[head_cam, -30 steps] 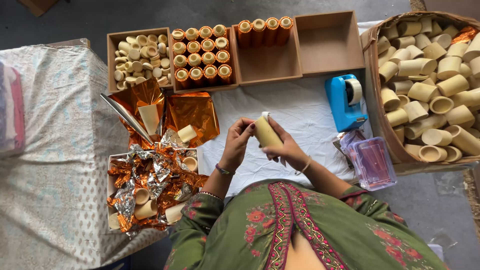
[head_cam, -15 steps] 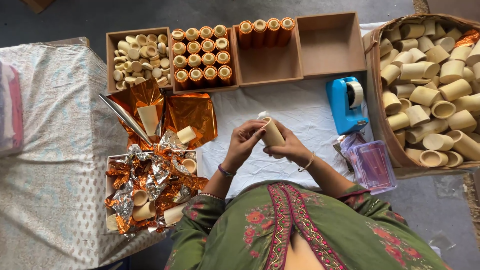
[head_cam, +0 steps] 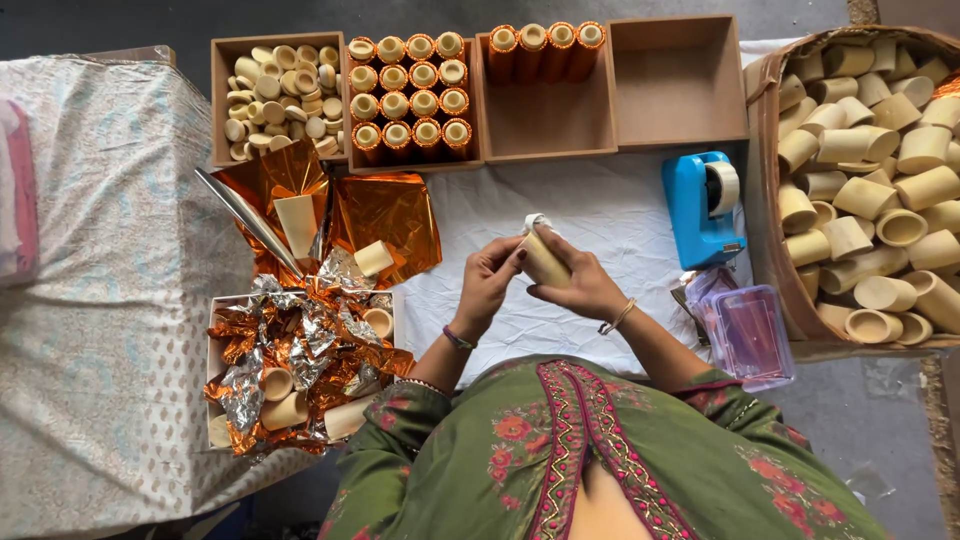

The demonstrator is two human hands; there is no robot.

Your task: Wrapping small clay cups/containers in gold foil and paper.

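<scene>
Tube (head_cam: 543,258) tilted, white cap (head_cam: 536,221) showing

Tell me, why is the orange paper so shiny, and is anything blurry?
In the head view, the foil mirrors the light, so bright glare patches show on its creases. Both hands, left and right, and the tube look sharp; lighting is soft, with faint shadows only.

That tube (head_cam: 545,262) looks like plain matt cardboard, pale tan, with a bit of white paper at its top. The foil sheets (head_cam: 385,212) are super glossy orange, crinkly and silvery on the back. The boxes (head_cam: 680,90) look like smooth brown wood or board. The tape dispenser (head_cam: 697,210) is shiny blue plastic, and the white cloth (head_cam: 610,215) underneath is wrinkled and matt.
</scene>
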